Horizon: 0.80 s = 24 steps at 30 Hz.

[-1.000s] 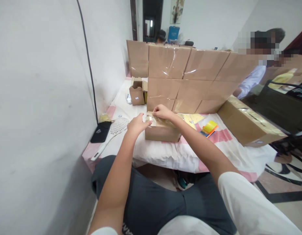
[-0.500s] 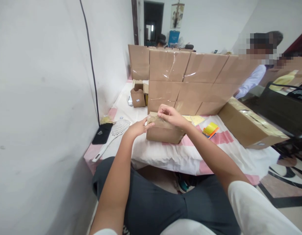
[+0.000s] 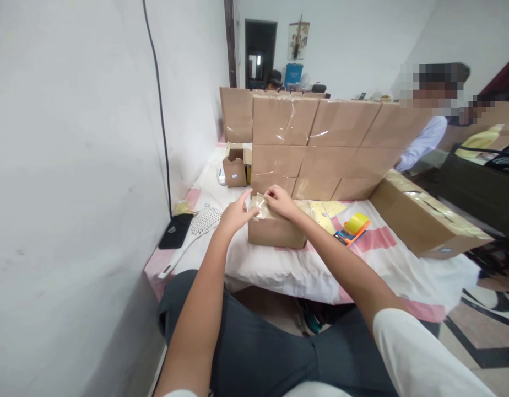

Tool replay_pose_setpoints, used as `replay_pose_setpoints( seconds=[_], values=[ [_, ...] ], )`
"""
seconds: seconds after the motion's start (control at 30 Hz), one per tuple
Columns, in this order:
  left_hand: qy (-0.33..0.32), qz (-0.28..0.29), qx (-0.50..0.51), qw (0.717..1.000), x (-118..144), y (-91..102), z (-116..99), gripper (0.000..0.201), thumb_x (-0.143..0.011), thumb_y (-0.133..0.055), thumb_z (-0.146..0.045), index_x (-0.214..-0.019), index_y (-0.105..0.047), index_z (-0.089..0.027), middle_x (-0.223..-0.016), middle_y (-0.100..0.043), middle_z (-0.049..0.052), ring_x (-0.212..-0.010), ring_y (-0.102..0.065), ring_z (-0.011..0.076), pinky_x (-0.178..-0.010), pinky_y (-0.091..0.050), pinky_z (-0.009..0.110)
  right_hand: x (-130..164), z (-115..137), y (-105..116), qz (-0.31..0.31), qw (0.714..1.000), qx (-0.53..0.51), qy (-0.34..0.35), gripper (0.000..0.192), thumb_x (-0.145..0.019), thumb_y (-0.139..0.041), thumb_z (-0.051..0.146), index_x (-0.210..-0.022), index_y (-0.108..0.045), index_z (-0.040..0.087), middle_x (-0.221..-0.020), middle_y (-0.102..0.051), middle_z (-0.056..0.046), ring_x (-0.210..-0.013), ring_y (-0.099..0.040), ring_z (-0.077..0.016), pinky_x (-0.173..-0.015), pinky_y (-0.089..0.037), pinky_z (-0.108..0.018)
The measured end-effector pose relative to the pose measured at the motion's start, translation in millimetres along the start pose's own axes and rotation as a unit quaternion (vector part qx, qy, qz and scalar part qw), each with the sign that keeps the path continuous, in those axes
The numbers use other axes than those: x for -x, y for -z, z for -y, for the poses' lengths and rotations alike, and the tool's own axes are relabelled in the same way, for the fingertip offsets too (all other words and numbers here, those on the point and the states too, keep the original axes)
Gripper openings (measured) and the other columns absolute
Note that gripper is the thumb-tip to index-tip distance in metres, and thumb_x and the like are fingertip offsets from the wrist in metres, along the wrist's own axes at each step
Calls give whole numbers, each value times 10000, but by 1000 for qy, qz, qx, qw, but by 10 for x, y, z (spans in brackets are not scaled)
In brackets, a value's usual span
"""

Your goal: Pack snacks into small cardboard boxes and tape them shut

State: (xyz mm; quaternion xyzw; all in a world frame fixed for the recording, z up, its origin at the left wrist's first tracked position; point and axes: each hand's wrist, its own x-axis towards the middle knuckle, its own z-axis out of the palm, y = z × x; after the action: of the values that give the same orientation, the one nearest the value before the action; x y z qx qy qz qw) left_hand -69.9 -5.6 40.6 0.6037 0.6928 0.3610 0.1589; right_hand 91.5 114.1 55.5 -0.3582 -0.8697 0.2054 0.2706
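Note:
A small brown cardboard box point(image 3: 275, 234) sits on the cloth-covered table in front of me, with shiny clear packing tape point(image 3: 260, 204) over its top. My left hand point(image 3: 237, 215) is at the box's left end, fingers apart, the thumb reaching onto the taped top edge. Fingertips pinched together, my right hand point(image 3: 280, 203) is over the top at the tape; the exact grip is small and partly hidden. To the right lies a tape dispenser point(image 3: 353, 227) with a yellow roll and an orange and blue body.
A wall of taped cartons point(image 3: 320, 160) stands behind the box. A long carton point(image 3: 428, 220) is at right, an opened small box point(image 3: 235, 170) at back left. A white skimmer point(image 3: 205, 220) and a black phone point(image 3: 176, 231) lie by the wall. A co-worker's sleeve point(image 3: 423, 143) shows beyond.
My left hand has opened wider, its fingers lifting off the box's left edge. The right hand stays pinched near the tape. The box is turned slightly, and the camera view has tilted a little.

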Motion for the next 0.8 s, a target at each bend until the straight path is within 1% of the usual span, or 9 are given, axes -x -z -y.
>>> replay_pose_setpoints(
  seconds=[0.07,0.17,0.23,0.33,0.43,0.5,0.67,0.73,0.8],
  values=[
    [-11,11,-39,999,13,-2,-11,702,-907,-617,-449,-1569,-428,-311,-822,-701,12,-781,-642,211,-719,-451,285,-46,-26,-77,13,999,38,-27,157,-896,-533,181,-783,-640,164,-877,-659,-67,-848,-587,-188,-818,-446,-307],
    [-35,31,-85,995,27,-22,-27,504,-964,-528,-427,-1461,-577,-360,-1102,-762,48,-1012,-681,255,-836,-483,317,-64,-37,-155,17,997,64,-38,155,-894,-561,193,-782,-661,157,-933,-677,-112,-951,-595,-236,-897,-444,-350],
    [-32,36,-121,991,33,-41,-40,426,-995,-462,-428,-1367,-663,-374,-1279,-728,38,-1147,-659,277,-921,-484,346,-53,-26,-179,14,996,81,-43,164,-914,-562,217,-799,-661,154,-1024,-673,-152,-1054,-584,-270,-969,-428,-383],
    [-10,38,-151,988,39,-63,-61,433,-1021,-387,-427,-1335,-682,-382,-1348,-701,16,-1217,-635,281,-982,-477,366,-22,1,-164,-3,992,112,-66,141,-926,-588,270,-922,-639,139,-1140,-651,-205,-1092,-597,-299,-979,-440,-405],
    [-3,48,-155,987,52,-72,-86,442,-1027,-362,-426,-1338,-674,-383,-1369,-690,6,-1237,-625,276,-998,-473,364,3,18,-110,-48,980,140,-133,469,-842,-735,417,-1150,-538,123,-1174,-650,-231,-1055,-637,-325,-899,-486,-397],
    [1,51,-162,985,61,-76,-102,458,-1028,-345,-440,-1363,-652,-385,-1365,-691,22,-1217,-637,292,-992,-479,388,14,26,-89,-58,974,147,-161,606,-796,-778,488,-1193,-490,132,-1138,-669,-227,-1050,-652,-339,-867,-494,-387],
    [38,64,-166,983,29,-104,-91,515,-1017,-311,-521,-1460,-546,-405,-1321,-704,65,-1167,-662,339,-975,-486,456,65,59,-58,-53,979,136,-140,391,-845,-711,446,-1066,-547,169,-1055,-700,-181,-983,-659,-323,-811,-478,-373],
    [37,60,-150,986,-3,-116,-67,506,-1009,-323,-533,-1440,-554,-402,-1311,-706,54,-1179,-654,332,-977,-483,442,101,15,77,-91,984,112,-107,234,-894,-643,387,-989,-580,183,-999,-709,-129,-935,-652,-275,-792,-461,-340],
    [38,60,-136,988,-30,-122,-44,498,-1003,-333,-531,-1428,-557,-401,-1280,-716,48,-1175,-652,329,-969,-483,431,143,-125,341,-152,980,101,-82,166,-947,-562,343,-943,-606,183,-958,-711,-96,-886,-638,-221,-780,-443,-304]
  ],
)
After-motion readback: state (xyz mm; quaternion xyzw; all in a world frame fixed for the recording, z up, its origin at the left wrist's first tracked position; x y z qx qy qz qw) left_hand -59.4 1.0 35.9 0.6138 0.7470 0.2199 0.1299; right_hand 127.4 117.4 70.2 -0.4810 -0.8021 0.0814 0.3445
